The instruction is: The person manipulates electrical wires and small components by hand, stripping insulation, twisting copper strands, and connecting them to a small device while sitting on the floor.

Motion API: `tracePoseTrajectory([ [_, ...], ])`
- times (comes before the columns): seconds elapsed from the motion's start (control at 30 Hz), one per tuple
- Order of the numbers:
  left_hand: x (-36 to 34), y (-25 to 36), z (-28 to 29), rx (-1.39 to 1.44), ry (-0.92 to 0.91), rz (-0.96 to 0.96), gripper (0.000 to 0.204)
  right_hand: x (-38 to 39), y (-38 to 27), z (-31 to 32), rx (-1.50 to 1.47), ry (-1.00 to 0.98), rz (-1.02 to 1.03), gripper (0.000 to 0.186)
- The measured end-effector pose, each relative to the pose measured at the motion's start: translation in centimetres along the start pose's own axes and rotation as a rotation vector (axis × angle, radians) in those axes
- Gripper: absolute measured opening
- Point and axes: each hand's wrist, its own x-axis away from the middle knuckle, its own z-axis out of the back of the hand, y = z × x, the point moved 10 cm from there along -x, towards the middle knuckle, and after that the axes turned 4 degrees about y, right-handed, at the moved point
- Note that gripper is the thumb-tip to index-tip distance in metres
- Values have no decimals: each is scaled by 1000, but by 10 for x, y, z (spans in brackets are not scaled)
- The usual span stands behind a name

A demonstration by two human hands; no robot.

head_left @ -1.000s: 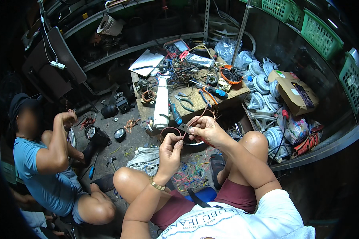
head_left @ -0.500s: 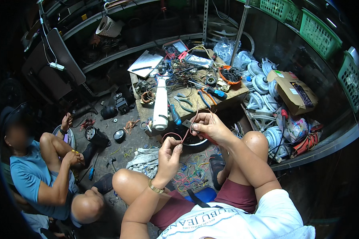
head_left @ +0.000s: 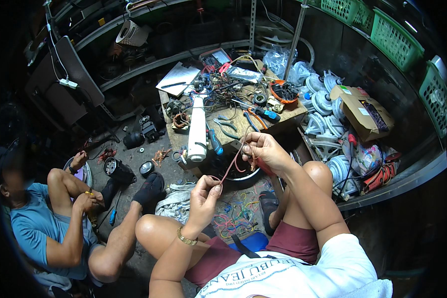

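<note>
A thin reddish wire [head_left: 231, 170] runs taut on a slant between my two hands. My left hand [head_left: 200, 202], with a gold watch on the wrist, pinches its lower end between thumb and fingertips. Higher and to the right, my right hand [head_left: 266, 152] has its fingers closed on the upper part, where more looped strands and a coppery bit show. Whether a tool is also inside that hand, I cannot tell. Below the hands is a dark basin [head_left: 237, 184] with a pale rim, partly hidden.
A wooden workbench [head_left: 241, 131] ahead carries pliers [head_left: 226, 128], screwdrivers, tangled wires and a white fan stand [head_left: 197, 130]. White plastic parts [head_left: 323, 102] and a cardboard box [head_left: 365, 114] stand right. Wire scraps [head_left: 236, 213] litter the floor. A person [head_left: 52, 218] sits at left.
My left hand has shifted slightly down and left, stretching the wire straighter. A small flat metal piece by my right hand no longer shows. The person at left has stretched a leg forward.
</note>
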Motion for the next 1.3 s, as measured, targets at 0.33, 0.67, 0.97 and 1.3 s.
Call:
tracePoseTrajectory([
  [0.33, -9, -31, -13, 275, -99, 244, 19, -1, 2, -18, 293, -89, -2, 21],
  [0.67, -29, -31, 3, 284, -1, 186, 13, 28, 6, -36, 780, -610, 119, 76],
  [0.97, -27, -20, 8, -281, 196, -110, 11, -5, 17, -26, 662, 12, 77, 19],
  [1.3, -51, -30, 17, 121, 209, -30, 19, 16, 7, -60, 892, 222, 494, 15],
])
